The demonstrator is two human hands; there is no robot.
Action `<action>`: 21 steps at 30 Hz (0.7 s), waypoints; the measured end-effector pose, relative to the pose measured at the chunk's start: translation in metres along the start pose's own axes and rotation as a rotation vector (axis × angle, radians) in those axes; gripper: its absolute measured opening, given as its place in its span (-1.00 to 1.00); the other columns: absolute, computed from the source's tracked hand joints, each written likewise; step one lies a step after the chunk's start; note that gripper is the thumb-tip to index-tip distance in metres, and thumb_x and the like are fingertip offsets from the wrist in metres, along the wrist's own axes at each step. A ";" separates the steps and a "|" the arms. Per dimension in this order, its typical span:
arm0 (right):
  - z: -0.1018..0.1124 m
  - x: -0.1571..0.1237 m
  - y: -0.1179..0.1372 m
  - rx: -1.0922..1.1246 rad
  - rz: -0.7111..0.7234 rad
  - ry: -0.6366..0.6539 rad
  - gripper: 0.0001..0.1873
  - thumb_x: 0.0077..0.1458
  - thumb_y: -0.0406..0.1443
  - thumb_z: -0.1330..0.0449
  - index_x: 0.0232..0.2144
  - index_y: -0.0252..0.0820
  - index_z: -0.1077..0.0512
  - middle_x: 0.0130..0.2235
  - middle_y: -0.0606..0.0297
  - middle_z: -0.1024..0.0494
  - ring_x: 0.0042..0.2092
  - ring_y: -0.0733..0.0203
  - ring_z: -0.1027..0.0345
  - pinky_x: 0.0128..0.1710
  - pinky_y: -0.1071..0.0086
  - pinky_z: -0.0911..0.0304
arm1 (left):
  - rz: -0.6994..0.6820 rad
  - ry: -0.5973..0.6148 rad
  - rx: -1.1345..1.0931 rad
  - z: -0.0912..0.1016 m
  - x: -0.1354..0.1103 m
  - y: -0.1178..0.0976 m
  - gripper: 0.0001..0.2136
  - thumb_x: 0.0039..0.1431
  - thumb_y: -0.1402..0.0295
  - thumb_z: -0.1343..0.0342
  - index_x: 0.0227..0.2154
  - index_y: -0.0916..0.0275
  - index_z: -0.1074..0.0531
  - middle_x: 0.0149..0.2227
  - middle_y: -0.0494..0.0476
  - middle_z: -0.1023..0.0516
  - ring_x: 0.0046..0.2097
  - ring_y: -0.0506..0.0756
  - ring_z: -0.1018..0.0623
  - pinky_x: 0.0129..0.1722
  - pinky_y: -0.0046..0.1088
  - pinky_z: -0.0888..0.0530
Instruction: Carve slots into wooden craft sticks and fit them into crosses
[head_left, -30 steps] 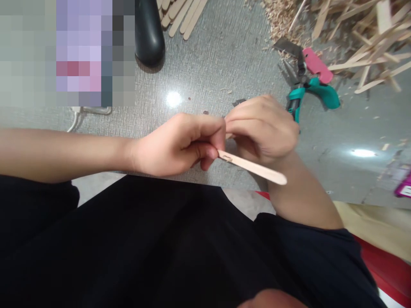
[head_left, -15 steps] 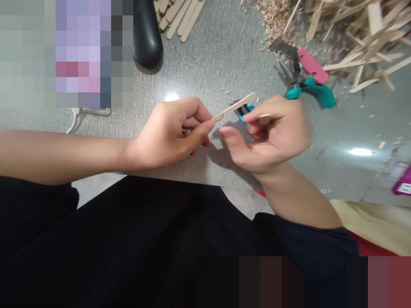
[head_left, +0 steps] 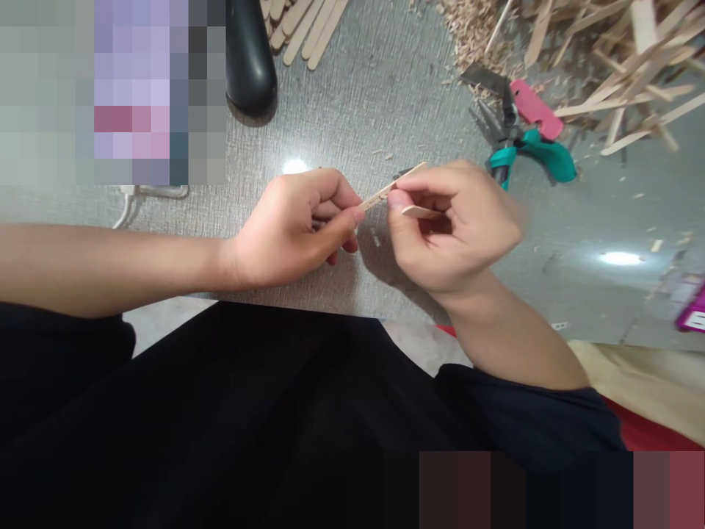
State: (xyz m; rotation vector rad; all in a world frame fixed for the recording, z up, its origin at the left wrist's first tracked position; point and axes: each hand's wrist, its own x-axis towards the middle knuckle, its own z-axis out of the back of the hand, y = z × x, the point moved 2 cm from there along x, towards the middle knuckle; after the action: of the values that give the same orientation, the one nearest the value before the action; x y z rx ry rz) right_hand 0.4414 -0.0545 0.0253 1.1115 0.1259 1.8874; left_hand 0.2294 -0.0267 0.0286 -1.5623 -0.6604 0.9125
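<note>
A pale popsicle stick (head_left: pixel 377 199) with small nicks along its edge slants between my hands above the table. My left hand (head_left: pixel 302 228) pinches its lower end between thumb and fingers. Closed at the stick's other half is my right hand (head_left: pixel 457 220), its thumb and index finger pinching there. A second wooden piece with a rounded end (head_left: pixel 421 212) pokes out from the curled fingers of that hand. Behind the right hand a small dark tool tip shows; the rest of that tool is hidden.
Teal-handled pliers (head_left: pixel 529 150) lie beside a pink-handled folding blade (head_left: pixel 534 110). Wood shavings (head_left: pixel 474 44) and a heap of cut sticks (head_left: pixel 633 66) fill the upper right. Whole popsicle sticks (head_left: pixel 308 33) and a black rounded object (head_left: pixel 250 66) lie at the top.
My right hand has moved left and its thumb and index finger have closed on the popsicle stick. My left hand has hardly moved.
</note>
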 end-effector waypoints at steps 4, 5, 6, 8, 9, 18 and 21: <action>0.000 -0.001 0.004 0.014 0.080 0.029 -0.79 0.51 -0.34 -0.35 0.11 0.02 -0.66 -0.27 0.33 -0.75 -0.34 0.11 -0.59 -0.35 0.18 -0.50 | 0.003 -0.028 0.006 0.000 0.000 -0.001 -0.79 0.57 0.44 -0.27 -0.28 0.19 -0.48 -0.40 0.04 -0.77 -0.50 -0.08 -0.65 -0.50 -0.61 -0.51; 0.000 -0.001 0.006 -0.008 0.077 0.051 -0.79 0.52 -0.35 -0.35 0.10 0.02 -0.66 -0.26 0.32 -0.76 -0.34 0.11 -0.59 -0.35 0.18 -0.50 | -0.016 -0.026 0.010 0.000 -0.001 -0.001 -0.79 0.57 0.42 -0.27 -0.28 0.18 -0.48 -0.40 0.04 -0.77 -0.50 -0.07 -0.65 -0.50 -0.59 -0.51; 0.000 -0.002 0.007 -0.035 0.067 0.069 -0.80 0.53 -0.37 -0.33 0.08 0.02 -0.66 -0.25 0.31 -0.77 -0.35 0.12 -0.59 -0.35 0.18 -0.49 | -0.039 -0.020 0.021 0.000 -0.001 0.000 -0.79 0.56 0.40 -0.28 -0.28 0.18 -0.48 -0.40 0.05 -0.77 -0.50 -0.06 -0.66 -0.51 -0.58 -0.50; 0.001 -0.002 0.008 -0.081 0.079 0.057 -0.84 0.56 -0.37 -0.30 0.02 0.01 -0.64 -0.28 0.33 -0.77 -0.37 0.15 -0.59 -0.39 0.20 -0.46 | -0.093 -0.010 0.066 0.001 -0.001 0.002 -0.80 0.55 0.39 -0.28 -0.28 0.17 -0.47 -0.40 0.05 -0.76 -0.49 -0.04 -0.67 -0.50 -0.55 -0.49; 0.001 -0.002 0.008 -0.094 0.096 0.044 -0.86 0.57 -0.36 -0.29 -0.01 0.00 -0.62 -0.29 0.34 -0.76 -0.39 0.17 -0.59 -0.41 0.21 -0.45 | -0.127 -0.008 0.096 0.002 -0.001 0.004 -0.80 0.54 0.38 -0.29 -0.28 0.16 -0.47 -0.41 0.04 -0.76 -0.48 -0.04 -0.67 -0.49 -0.54 -0.49; 0.004 -0.006 -0.001 -0.147 0.019 0.319 -0.75 0.72 -0.15 -0.15 -0.10 0.01 -0.52 -0.32 0.28 -0.70 -0.33 0.11 -0.61 -0.36 0.19 -0.41 | -0.040 -0.023 0.049 0.001 0.002 0.001 -0.79 0.55 0.45 -0.26 -0.30 0.19 -0.49 -0.45 0.00 -0.74 -0.51 -0.07 -0.66 -0.50 -0.60 -0.51; 0.006 -0.007 -0.003 -0.132 -0.001 0.319 -0.71 0.73 -0.11 -0.12 -0.09 0.01 -0.56 -0.37 0.33 -0.65 -0.41 0.16 -0.54 -0.37 0.19 -0.42 | 0.066 -0.054 -0.061 0.001 0.005 -0.001 -0.79 0.55 0.47 -0.30 -0.28 0.21 -0.49 -0.44 0.00 -0.74 -0.52 -0.05 -0.66 -0.50 -0.60 -0.56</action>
State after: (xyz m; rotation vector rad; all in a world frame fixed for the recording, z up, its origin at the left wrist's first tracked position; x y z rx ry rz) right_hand 0.4488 -0.0602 0.0225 0.7164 0.1783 2.0299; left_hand 0.2316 -0.0219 0.0281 -1.6265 -0.6842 0.9944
